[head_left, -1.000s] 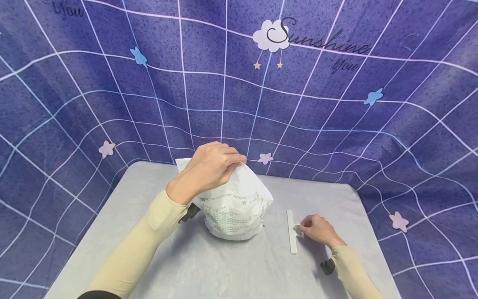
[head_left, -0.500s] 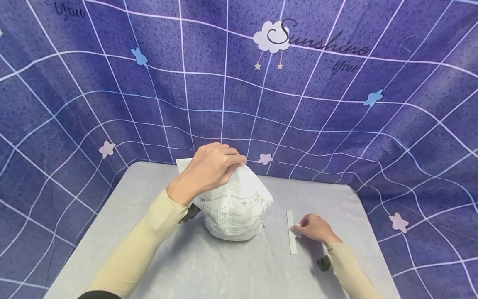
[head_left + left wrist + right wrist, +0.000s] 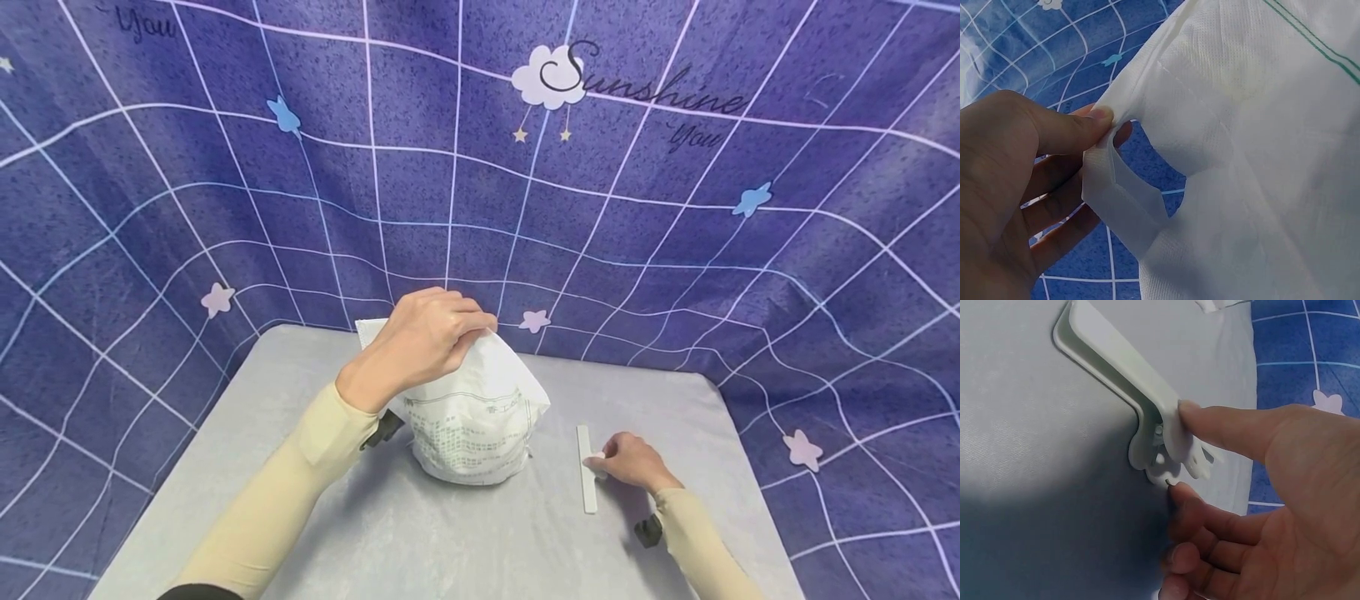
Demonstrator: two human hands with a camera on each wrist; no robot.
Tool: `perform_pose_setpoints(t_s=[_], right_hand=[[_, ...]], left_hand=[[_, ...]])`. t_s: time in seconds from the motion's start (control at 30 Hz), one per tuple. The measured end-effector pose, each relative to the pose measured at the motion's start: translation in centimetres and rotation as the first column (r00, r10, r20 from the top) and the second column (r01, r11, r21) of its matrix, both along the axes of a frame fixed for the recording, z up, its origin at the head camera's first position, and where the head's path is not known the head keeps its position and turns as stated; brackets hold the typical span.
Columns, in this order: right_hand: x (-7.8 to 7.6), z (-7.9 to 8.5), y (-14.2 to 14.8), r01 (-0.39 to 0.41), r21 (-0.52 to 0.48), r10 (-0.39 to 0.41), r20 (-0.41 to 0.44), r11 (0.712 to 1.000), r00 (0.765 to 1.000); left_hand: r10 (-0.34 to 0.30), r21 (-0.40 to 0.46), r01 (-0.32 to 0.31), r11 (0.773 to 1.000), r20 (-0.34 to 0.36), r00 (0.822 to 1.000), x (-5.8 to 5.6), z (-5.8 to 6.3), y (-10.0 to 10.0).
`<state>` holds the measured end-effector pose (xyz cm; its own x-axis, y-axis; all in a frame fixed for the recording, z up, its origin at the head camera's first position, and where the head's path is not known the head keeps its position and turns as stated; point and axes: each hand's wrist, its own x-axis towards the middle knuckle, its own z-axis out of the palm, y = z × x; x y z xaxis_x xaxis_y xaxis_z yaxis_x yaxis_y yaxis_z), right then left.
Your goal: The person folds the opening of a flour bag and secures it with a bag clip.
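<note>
My left hand [image 3: 431, 333] grips the top of a white woven bag [image 3: 468, 433] with green printing. In the left wrist view, the thumb pinches the bag's upper edge beside a cut-out handle hole, with the other fingers behind it. The bag stands upright, its bottom bulging on the table. To its right lies a long white bag clip [image 3: 589, 493]. My right hand [image 3: 636, 460] pinches the clip's handle end. In the right wrist view, the thumb presses one handle and the index fingertip is at the other; the clip's long bars [image 3: 1116, 350] are slightly apart.
A grey cloth-covered table [image 3: 480, 550] carries the bag and clip. Behind and on both sides hangs a purple-blue curtain [image 3: 480, 192] with grid lines and stars. Each wrist wears a small dark camera, one [image 3: 648, 530] low beside the right sleeve.
My right hand has shifted slightly left, its thumb moving further onto the bag clip's handle. The left hand and the bag have stayed in place.
</note>
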<state>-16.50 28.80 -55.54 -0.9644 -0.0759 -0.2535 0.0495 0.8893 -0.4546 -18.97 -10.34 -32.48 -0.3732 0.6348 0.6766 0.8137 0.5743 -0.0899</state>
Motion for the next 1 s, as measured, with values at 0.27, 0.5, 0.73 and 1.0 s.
perform_pose_setpoints(t_s=[0.27, 0.5, 0.73, 1.0], right_hand=[[-0.16, 0.07, 0.12, 0.014, -0.017, -0.013, 0.026, 1.000, 1.000], [-0.32, 0.33, -0.12, 0.007, -0.017, -0.006, 0.037, 1.000, 0.999], [0.12, 0.32, -0.30, 0.039, -0.077, -0.034, 0.062, 0.996, 0.997], [0.52, 0.38, -0.57, 0.129, -0.250, -0.096, 0.140, 0.960, 0.985]], left_hand=[[0.000, 0.003, 0.000, 1.000, 0.003, 1.000, -0.17, 0.01, -0.06], [-0.007, 0.007, 0.007, 1.000, 0.016, 1.000, -0.20, 0.00, -0.32], [-0.011, 0.014, 0.011, 1.000, 0.006, 1.000, -0.21, -0.09, -0.26], [-0.009, 0.021, 0.009, 1.000, 0.009, 1.000, -0.26, -0.22, -0.28]])
